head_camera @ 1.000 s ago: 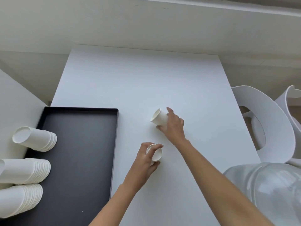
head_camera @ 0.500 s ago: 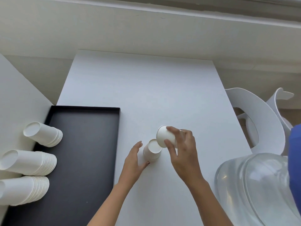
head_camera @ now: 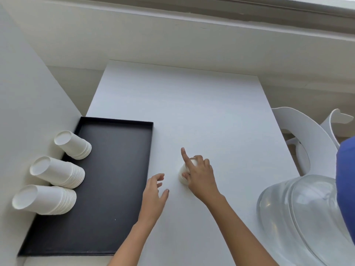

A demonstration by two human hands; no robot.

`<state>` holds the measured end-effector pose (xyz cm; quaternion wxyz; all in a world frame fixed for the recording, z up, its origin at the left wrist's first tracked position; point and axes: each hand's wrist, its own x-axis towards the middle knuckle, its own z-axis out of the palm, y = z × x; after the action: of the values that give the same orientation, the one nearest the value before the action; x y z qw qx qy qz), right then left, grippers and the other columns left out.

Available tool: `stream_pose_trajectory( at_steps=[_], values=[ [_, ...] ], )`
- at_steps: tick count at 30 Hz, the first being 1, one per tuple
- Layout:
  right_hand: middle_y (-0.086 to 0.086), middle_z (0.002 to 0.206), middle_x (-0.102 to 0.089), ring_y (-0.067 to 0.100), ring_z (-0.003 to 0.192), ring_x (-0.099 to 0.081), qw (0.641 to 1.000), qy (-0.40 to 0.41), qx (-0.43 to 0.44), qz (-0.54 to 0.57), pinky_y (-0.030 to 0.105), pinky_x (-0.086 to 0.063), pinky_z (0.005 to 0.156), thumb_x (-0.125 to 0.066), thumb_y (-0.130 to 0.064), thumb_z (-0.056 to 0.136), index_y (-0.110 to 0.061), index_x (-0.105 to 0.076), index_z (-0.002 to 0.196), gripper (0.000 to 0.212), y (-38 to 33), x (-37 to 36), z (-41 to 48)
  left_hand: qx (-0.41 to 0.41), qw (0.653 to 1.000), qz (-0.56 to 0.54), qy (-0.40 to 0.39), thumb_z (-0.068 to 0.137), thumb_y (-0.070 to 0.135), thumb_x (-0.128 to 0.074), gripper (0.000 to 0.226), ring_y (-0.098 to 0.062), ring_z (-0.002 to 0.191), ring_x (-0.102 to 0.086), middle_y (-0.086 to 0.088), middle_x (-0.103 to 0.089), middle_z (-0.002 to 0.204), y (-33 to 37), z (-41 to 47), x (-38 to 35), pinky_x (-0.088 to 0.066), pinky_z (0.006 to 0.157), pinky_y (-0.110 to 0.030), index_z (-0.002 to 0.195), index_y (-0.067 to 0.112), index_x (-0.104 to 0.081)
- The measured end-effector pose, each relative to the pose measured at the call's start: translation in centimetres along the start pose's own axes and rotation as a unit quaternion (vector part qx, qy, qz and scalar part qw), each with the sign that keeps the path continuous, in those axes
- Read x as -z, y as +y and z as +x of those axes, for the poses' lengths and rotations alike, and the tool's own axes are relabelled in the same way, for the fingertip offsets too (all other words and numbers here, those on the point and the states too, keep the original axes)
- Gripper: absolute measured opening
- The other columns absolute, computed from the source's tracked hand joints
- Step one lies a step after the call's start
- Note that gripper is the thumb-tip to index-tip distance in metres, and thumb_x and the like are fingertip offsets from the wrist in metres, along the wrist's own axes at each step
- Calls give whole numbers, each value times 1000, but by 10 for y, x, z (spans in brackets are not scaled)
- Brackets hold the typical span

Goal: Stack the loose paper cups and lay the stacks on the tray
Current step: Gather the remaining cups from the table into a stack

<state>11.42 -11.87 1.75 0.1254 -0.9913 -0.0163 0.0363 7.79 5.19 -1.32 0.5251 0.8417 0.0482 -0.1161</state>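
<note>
Stacks first, far left of both hands: three nested cup stacks lying on their sides along the tray's [head_camera: 115, 169] left edge, bases pointing out past the rim, mouths toward tray centre. Far stack [head_camera: 74, 144] is short; middle stack [head_camera: 58, 172] and near stack [head_camera: 45, 199] are longer. Rest of the black tray is bare, so plenty of room to the right of the stacks. Nothing else in it.

Left hand [head_camera: 153, 194] hovers just right of tray's right wall, over the table [head_camera: 192, 112]. Fingers spread, loosely curled, holding nothing.

Small cup stack [head_camera: 184, 172] sits on table just right of left fingertips, upside down by the look of it, long axis roughly vertical. Looks like two cups nested, but count unclear, hand covers most of it.

Right hand [head_camera: 199, 175] is on that stack: thumb + curled fingers wrap its right side and top, index finger sticks out straight, pointing away, not on the cup. Grip looks light, more a press-down than a lift.

Judgement: right hand is the nearer one, already in contact. Tray lies left of the fingers, past the free left hand. Stack would need tipping onto its side to match the others. No other loose cups visible on table.

Far right: clear curved plastic object [head_camera: 299, 217] and white chairs [head_camera: 307, 143], off-task.
</note>
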Motion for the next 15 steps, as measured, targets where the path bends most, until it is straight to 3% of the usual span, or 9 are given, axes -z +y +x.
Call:
stream_pose_trajectory(
  at_steps=[3, 6, 9, 11, 15],
  values=[
    [6, 138, -37, 25, 100, -41, 999, 35, 3, 10, 32, -41, 92, -50, -34, 96, -40, 6, 150, 79, -1, -5, -5, 1, 1000, -8, 15, 90, 7, -60, 43, -9, 113, -53, 9, -50, 126, -1, -7, 6, -41, 92, -20, 128, 24, -47],
    [5, 136, -37, 24, 101, -40, 985, 79, -42, 150, 33, -40, 94, -62, -27, 90, -43, 2, 149, 88, -4, -13, -14, 6, 999, -22, 29, 91, 7, -58, 41, -9, 111, -54, 9, -51, 124, -2, -13, 11, -42, 91, -20, 127, 24, -48],
    [4, 133, -43, 21, 107, -42, 931, 92, -136, 326, 35, -39, 96, -72, -23, 81, -40, -9, 144, 90, -4, -28, -18, 9, 998, -35, 47, 92, 8, -57, 39, -10, 110, -55, 10, -52, 123, -2, -18, 17, -42, 90, -19, 125, 26, -48],
    [5, 132, -49, 24, 115, -48, 895, 78, -183, 399, 44, -44, 98, -77, -20, 77, -39, -14, 140, 91, -4, -36, -18, 14, 997, -40, 58, 92, 8, -56, 38, -9, 110, -54, 10, -52, 122, -3, -22, 20, -42, 90, -20, 124, 27, -48],
    [-8, 129, -50, 23, 117, -49, 896, 83, -179, 399, 41, -48, 94, -81, -22, 71, -36, -26, 135, 85, -2, -46, -15, 19, 997, -44, 68, 92, 6, -55, 38, -10, 111, -54, 9, -52, 120, -5, -30, 28, -44, 93, -24, 124, 24, -49]
  ],
)
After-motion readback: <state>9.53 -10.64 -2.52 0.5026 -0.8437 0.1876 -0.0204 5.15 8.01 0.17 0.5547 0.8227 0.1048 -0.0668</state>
